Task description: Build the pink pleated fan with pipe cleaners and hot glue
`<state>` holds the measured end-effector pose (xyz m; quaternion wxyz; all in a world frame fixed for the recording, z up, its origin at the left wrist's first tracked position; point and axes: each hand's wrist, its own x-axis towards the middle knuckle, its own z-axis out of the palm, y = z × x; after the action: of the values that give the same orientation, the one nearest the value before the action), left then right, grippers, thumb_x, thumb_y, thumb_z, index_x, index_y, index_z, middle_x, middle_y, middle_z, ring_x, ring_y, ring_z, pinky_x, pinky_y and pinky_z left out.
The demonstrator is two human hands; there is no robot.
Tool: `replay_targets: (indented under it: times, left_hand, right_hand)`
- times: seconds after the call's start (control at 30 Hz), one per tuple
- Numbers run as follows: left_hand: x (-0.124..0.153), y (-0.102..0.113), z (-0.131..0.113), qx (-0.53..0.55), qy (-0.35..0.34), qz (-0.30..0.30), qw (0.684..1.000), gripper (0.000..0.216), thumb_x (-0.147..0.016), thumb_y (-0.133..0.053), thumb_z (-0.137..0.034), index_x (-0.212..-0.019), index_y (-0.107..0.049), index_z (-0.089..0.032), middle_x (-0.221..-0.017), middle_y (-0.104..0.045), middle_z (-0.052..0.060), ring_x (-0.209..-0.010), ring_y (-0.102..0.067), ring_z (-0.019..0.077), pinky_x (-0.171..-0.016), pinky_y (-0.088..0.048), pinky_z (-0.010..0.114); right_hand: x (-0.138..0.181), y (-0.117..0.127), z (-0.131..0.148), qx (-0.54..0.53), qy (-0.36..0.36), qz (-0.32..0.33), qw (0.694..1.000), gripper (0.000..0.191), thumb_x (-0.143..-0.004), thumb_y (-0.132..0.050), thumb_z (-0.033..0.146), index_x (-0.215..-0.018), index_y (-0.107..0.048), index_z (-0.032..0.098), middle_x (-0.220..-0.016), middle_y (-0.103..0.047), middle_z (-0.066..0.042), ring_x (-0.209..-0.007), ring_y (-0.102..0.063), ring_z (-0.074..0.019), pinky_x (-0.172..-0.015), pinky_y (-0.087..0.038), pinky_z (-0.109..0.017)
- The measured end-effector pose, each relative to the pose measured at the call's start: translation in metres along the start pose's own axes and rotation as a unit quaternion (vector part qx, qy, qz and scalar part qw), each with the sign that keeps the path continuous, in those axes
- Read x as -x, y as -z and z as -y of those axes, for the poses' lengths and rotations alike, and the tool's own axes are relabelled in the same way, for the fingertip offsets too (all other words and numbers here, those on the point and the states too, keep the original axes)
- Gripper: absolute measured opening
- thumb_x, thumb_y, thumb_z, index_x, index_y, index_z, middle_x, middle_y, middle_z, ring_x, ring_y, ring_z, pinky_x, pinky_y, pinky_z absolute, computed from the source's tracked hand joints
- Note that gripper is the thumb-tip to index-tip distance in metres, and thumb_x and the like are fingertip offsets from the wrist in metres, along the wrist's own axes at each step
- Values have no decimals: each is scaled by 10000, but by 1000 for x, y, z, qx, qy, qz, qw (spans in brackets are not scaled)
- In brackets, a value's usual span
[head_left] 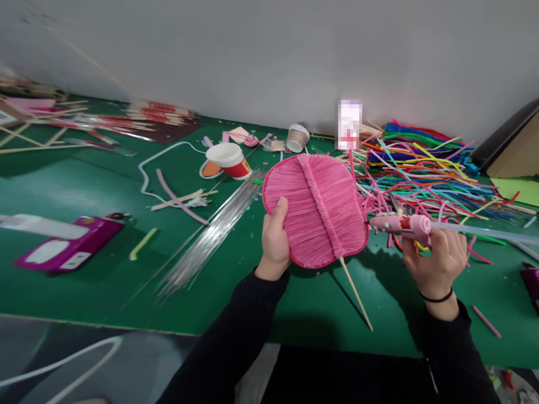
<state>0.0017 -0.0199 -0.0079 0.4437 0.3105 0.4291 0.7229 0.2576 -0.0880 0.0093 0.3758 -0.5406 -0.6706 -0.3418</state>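
My left hand grips the left edge of a pink fan made of pipe cleaners, held up over the green table. A thin wooden stick runs down from the fan's middle rib. My right hand is closed round a pink glue gun. Its nozzle points left and touches the fan's right edge. A clear glue stick juts out of the gun's back to the right.
A heap of coloured pipe cleaners lies behind the right hand. A tipped paper cup, a bundle of thin metal wires, a white cord and a magenta box lie to the left.
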Motion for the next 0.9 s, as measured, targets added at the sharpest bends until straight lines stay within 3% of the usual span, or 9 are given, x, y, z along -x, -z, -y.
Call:
replay_targets:
  times: [0.53,0.7,0.83,0.9]
  left_hand:
    - [-4,4,2,2,-1,-18,1000,404,-764,-767,-536,-964,-766,-185,-1039,-778,60,-1146,-687,295,-1013,-543,393]
    - [-7,7,3,27,6,-6,1000,421,-798,-739,-537,-1021,-752,-181,-1043,-782,73,-1156,-689,291,-1018,-547,391]
    - [-7,6,-1,66,44,30,996,434,-792,-739,-548,-1023,-745,-181,-1018,-789,88,-1138,-703,299,-1010,-557,412]
    - [-6,4,-4,88,70,40,993,450,-788,-742,-554,-1040,-742,-181,-1027,-791,91,-1133,-708,297,-1004,-563,415]
  right_hand:
    - [-1,2,0,-5,-12,11,1000,224,-797,-700,293,-815,-482,248,-658,-527,11,-619,-509,-195,-626,-348,-338]
    - [5,-17,-14,-15,-200,43,979,262,-799,-676,418,-793,-477,247,-727,-528,-18,-666,-504,-210,-606,-352,-321]
    - [13,-41,-25,-63,-336,155,927,369,-828,-565,577,-703,-436,255,-655,-508,-14,-620,-486,-200,-595,-366,-320]
    - [17,-51,-25,-89,-364,198,906,434,-814,-520,664,-703,-447,251,-662,-535,-35,-624,-503,-206,-600,-380,-326]
